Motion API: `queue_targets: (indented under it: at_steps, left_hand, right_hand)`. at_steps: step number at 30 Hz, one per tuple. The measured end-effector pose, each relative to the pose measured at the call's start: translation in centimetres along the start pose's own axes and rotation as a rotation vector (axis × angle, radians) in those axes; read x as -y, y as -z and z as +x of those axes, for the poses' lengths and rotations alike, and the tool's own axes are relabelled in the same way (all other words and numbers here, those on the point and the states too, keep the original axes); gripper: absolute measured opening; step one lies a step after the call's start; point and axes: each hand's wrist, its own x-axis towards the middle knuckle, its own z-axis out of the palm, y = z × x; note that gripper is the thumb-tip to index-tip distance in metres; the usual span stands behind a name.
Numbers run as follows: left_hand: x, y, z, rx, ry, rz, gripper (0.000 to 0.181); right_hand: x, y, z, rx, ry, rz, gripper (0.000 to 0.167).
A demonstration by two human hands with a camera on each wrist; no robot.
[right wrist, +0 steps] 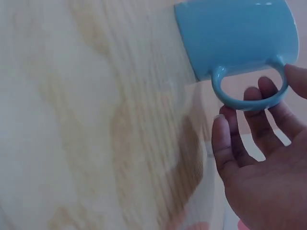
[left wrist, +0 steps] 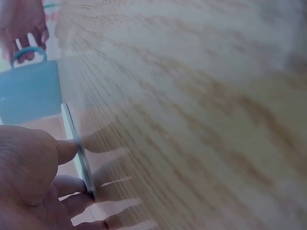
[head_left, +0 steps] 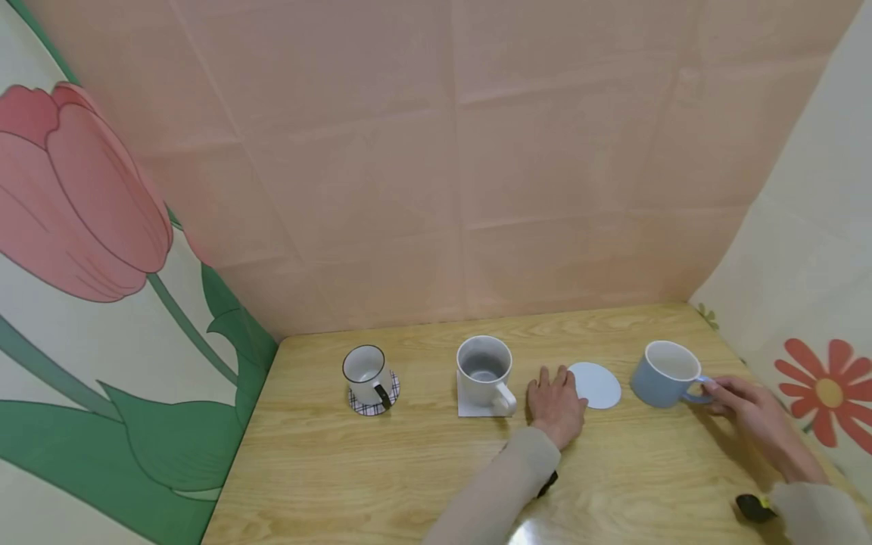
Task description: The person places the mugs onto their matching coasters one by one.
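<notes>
In the head view my left hand (head_left: 555, 407) rests on the table at the left edge of a round white coaster (head_left: 599, 386). The left wrist view shows its thumb and a finger touching the rim of this thin disc (left wrist: 71, 125), which lies flat. On the right, a light blue mug (head_left: 659, 382) with a white inside stands upright beside the coaster, apart from it. My right hand (head_left: 745, 412) holds the mug by its handle (right wrist: 249, 103), with fingers through the loop and thumb against it.
A white mug (head_left: 482, 371) stands on a square white coaster (head_left: 470, 407). Farther left, a black-rimmed white mug (head_left: 364, 371) sits on a round checked coaster (head_left: 364, 409). The wooden table (head_left: 327, 477) meets a pink backdrop (head_left: 381, 189) behind and printed sheets at both sides.
</notes>
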Motion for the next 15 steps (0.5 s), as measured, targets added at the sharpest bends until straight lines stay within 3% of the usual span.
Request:
queue_targets:
  at_steps: [3,9,15]
  left_hand:
    - [0.1,0.3,-0.2,-0.004,0.003,-0.006,0.057]
    - [0.0,0.4,-0.2,-0.002,-0.005,0.000,0.058]
    - [-0.1,0.3,0.0,0.017,0.000,-0.005,0.058]
  right_hand:
    - [0.3,-0.2,0.0,0.050,0.041,0.025,0.027]
    - [0.7,-0.6,0.0,0.159,0.014,0.093,0.039]
    - [1.3,-1.5,-0.4,0.246,0.015,0.068,0.049]
